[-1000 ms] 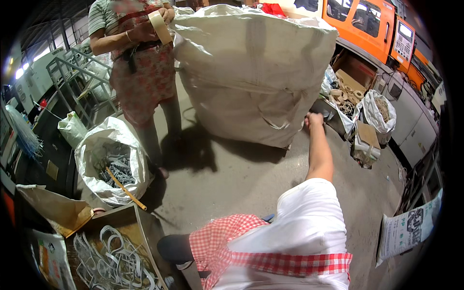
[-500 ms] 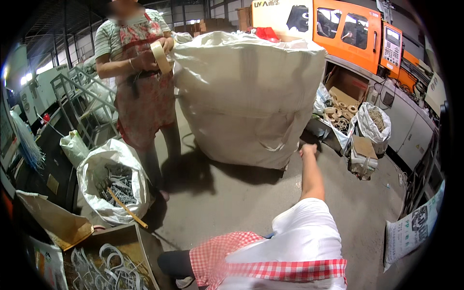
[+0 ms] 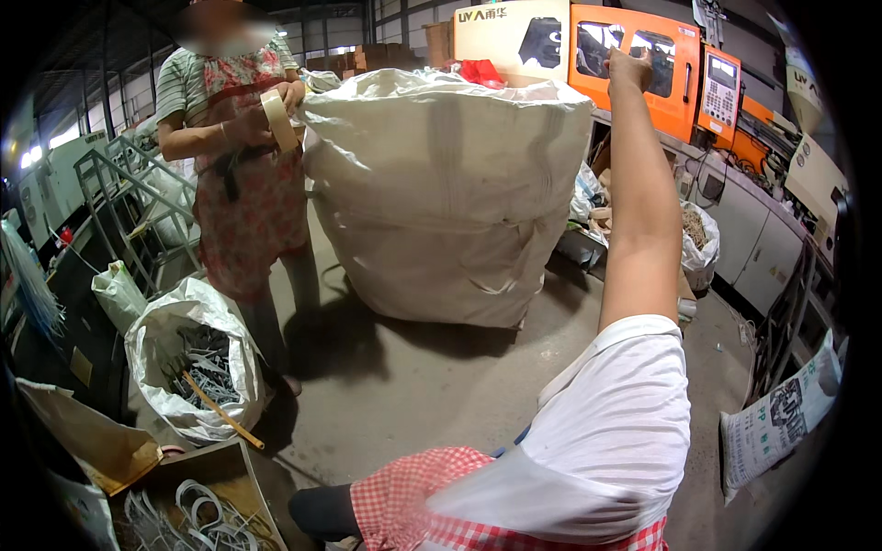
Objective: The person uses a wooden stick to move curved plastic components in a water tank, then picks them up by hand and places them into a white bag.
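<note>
My right arm stretches out from its white sleeve, and my right hand point(image 3: 630, 70) is raised in front of the windows of an orange and cream machine point(image 3: 677, 87). Its back faces me, the fingers look mostly curled in, and I see nothing in them. Whether it touches the machine cannot be made out; it appears well short of it. My left hand is out of view. Left of my arm stands a very large white woven bulk bag point(image 3: 441, 193), with something red point(image 3: 481, 73) at its top.
A person in a red patterned apron point(image 3: 248, 202) holds a roll of tape point(image 3: 278, 120) beside the bulk bag. At left are a white sack of grey scraps point(image 3: 147, 354) and a box of pale curved strips point(image 3: 262, 491). A printed sack point(image 3: 781, 418) leans at right, near a bag of tan scraps point(image 3: 707, 262).
My right hand has risen from low beside the bulk bag's bottom corner to the height of the machine's windows. The view has shifted slightly. The other person still holds the tape roll.
</note>
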A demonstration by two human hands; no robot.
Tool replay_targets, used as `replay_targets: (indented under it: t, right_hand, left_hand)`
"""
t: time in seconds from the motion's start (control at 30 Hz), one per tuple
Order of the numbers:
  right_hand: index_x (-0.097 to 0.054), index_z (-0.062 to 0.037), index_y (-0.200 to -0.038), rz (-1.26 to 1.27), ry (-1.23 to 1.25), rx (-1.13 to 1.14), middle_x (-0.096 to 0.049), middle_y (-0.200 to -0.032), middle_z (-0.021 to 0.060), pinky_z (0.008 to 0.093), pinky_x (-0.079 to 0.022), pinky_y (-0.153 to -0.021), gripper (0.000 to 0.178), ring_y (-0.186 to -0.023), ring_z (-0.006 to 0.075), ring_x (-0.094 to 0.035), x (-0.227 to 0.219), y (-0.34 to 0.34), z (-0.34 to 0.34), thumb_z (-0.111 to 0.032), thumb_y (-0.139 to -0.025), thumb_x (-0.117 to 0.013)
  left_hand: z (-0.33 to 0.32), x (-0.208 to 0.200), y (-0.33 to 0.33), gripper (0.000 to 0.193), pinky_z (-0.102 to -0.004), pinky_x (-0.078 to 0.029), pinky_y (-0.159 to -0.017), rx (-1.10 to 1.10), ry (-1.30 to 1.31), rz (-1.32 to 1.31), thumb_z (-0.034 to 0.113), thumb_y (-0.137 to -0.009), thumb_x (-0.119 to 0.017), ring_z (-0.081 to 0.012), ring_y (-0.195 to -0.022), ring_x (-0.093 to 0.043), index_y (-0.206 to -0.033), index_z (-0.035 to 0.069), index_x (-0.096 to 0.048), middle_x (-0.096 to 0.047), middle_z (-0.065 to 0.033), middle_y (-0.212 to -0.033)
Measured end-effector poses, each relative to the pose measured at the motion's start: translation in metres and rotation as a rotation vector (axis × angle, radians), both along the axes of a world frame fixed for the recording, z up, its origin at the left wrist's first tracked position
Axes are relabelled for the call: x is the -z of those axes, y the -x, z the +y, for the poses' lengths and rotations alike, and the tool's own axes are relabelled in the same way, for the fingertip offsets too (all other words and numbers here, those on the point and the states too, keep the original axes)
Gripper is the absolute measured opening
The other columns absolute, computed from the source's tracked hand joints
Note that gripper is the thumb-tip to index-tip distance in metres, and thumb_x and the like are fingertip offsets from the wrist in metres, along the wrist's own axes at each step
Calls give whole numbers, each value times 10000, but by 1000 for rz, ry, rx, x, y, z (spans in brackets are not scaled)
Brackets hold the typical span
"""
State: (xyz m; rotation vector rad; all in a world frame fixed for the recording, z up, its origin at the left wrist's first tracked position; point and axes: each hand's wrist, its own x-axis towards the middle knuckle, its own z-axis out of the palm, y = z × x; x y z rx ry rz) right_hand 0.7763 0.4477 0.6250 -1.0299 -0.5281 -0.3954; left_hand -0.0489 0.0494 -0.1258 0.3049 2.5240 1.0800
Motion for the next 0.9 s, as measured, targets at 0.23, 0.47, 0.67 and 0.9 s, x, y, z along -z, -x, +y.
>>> replay_targets:
  t: [0.23,0.47,0.67,0.9]
  right_hand:
    - [-504,-38,-1134,-118,483,-266,-595,-1003,174,371,-475,-762,522,-868,289,-605,189,-34,121,-212,-661,-640]
    - [-612,-82,-676,-861,1720,-677,-613,-681,93,326,-469,-548,229,-603,220,-592,485,30,117,-268,-797,-557]
    - [-575,-22,-757,179,1600,-1198,-519,-599,55,267,-368,-366,120,-468,149,-507,525,136,38,-123,-809,-612]
    - [-549,-10,-1018,28,1800,-1203,-611,-784,82,290,-482,-512,285,-621,188,-617,571,146,20,-181,-803,-626]
  left_hand:
    - [-16,12,4,317,-411,-457,-651,-20,1,-11,299,-786,-577,-268,-727,-585,-878,2,-633,-640,-135,-818]
    - [-64,26,19,328,-417,-457,-657,-14,67,69,317,-790,-574,-272,-737,-587,-877,7,-636,-644,-137,-824]
    - [-137,54,36,338,-423,-457,-661,5,214,195,332,-794,-571,-276,-747,-588,-876,12,-639,-646,-138,-830]
    - [-141,76,36,310,-415,-465,-628,-100,-29,-46,270,-791,-573,-262,-740,-575,-924,-8,-609,-626,-136,-840]
